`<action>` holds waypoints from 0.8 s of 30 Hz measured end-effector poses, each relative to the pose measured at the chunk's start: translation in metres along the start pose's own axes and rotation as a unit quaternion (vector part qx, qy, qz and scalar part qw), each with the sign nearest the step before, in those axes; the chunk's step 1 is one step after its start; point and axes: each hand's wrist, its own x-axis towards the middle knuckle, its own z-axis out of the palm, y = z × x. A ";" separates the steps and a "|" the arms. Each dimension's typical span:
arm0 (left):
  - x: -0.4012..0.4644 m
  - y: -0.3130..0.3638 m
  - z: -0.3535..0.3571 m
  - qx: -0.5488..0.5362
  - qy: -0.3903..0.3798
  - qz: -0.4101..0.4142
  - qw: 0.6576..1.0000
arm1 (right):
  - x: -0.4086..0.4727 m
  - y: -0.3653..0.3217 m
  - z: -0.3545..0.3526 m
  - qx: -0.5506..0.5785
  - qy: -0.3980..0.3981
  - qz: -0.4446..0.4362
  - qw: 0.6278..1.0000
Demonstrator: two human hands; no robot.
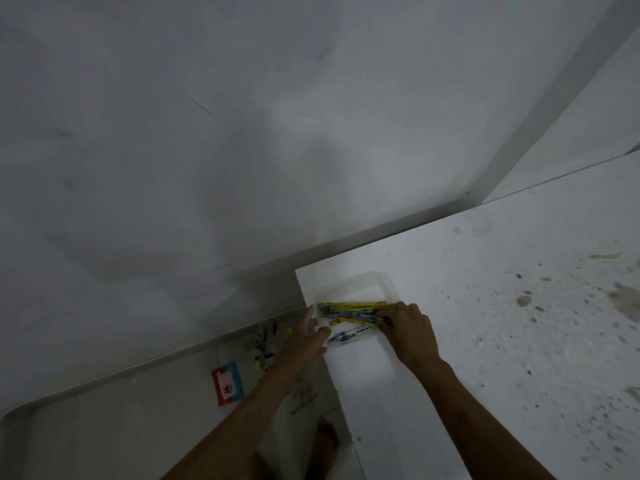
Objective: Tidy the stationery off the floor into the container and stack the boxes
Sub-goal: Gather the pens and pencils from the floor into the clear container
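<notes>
The white counter (467, 306) carries your clear container (363, 282), holding yellow pencils (349, 308) and a pen (348, 333). Your right hand (410, 329) grasps the pencils inside; your left hand (308, 336) lies spread against its edge. More stationery (263, 344) litters the floor.

Yellow pencils (353, 310), clear container (360, 282), red-blue pouch (227, 382)

Both forearms are bare, no sleeves showing. The left hand (309, 336) and right hand (410, 332) wear no gloves. A bare foot (325, 445) shows below.
</notes>
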 end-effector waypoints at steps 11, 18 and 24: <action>-0.002 0.001 -0.003 0.040 0.004 0.017 0.999 | 0.001 -0.005 -0.009 0.018 0.076 -0.035 0.996; -0.003 0.000 -0.004 0.069 0.001 0.030 0.997 | 0.022 -0.005 -0.022 -0.104 0.099 -0.029 0.989; 0.000 0.000 -0.005 0.091 -0.015 0.026 0.995 | 0.035 -0.007 -0.020 -0.129 0.044 -0.070 0.988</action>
